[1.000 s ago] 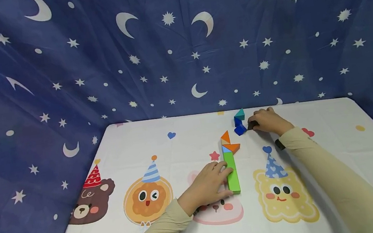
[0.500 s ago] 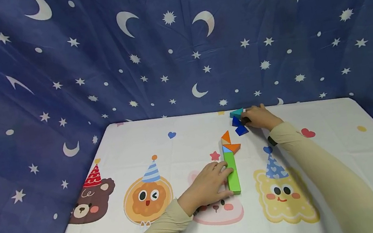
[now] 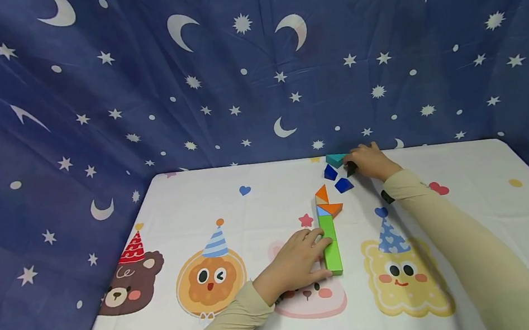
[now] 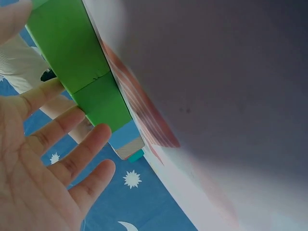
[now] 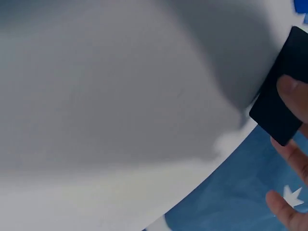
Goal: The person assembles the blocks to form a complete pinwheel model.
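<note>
My left hand [image 3: 293,262] rests against the left side of a row of green blocks [image 3: 332,254] on the table. In the left wrist view its fingers are spread and nearly straight, fingertips at the side of the green blocks. A light blue piece [image 3: 322,211] and orange triangular blocks [image 3: 322,196] continue the row at its far end. At the far table edge, my right hand [image 3: 371,162] pinches a black block [image 5: 274,111], its thumb on the block's face. Beside it lie a teal block [image 3: 335,160] and two dark blue blocks [image 3: 343,185].
A white tablecloth [image 3: 486,224] printed with cartoon figures and lettering covers the table. Behind and to the left hangs a dark blue curtain [image 3: 214,98] with moons and stars, close to the far table edge.
My right hand has moved slightly left and back with the black block. The teal block has turned, and the two dark blue blocks have come apart. My left hand stays put.
</note>
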Motion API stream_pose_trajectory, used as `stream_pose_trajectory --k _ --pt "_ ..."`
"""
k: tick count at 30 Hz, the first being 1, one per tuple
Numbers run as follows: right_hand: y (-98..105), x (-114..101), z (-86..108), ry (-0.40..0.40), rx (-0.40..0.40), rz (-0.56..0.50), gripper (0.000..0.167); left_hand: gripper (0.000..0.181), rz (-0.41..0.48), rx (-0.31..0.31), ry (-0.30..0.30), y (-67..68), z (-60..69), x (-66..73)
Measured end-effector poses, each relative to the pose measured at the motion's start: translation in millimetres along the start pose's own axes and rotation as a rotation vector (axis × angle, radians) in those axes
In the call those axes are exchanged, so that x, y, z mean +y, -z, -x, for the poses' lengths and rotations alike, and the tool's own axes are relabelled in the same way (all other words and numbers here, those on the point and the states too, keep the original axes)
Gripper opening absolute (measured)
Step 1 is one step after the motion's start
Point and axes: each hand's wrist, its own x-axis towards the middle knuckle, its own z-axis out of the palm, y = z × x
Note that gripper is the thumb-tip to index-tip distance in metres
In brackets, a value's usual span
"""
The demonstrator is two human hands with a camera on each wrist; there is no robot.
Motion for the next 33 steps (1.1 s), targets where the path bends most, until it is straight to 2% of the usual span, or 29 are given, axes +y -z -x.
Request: stream_pose_trajectory --k 5,9,25,29,33 --pt "-1.5 12.6 -4.5 -0.088 -0.009 0.034 0.035 0.061 0.004 0.001 -0.001 0.4 0.3 0.3" --pt "-0.9 14.3 -10.1 -0.107 -0.006 0.047 0.034 0.061 0.002 0.008 -0.005 0.8 0.5 0.6" --pt "5.8 -36.3 -36.5 0.074 -0.022 0.042 0.034 0.062 -0.006 -0.002 0.003 1.5 1.8 -0.5" --pt "11.4 -36.4 -32.3 0.064 -0.012 0.014 0.034 0.061 -0.015 0.009 -0.002 0.3 1.6 -0.6" --pt "20.1 -23.4 -19.4 0.035 0.002 -0.015 0.035 0.062 -0.016 0.010 -0.004 0.1 1.8 -0.8"
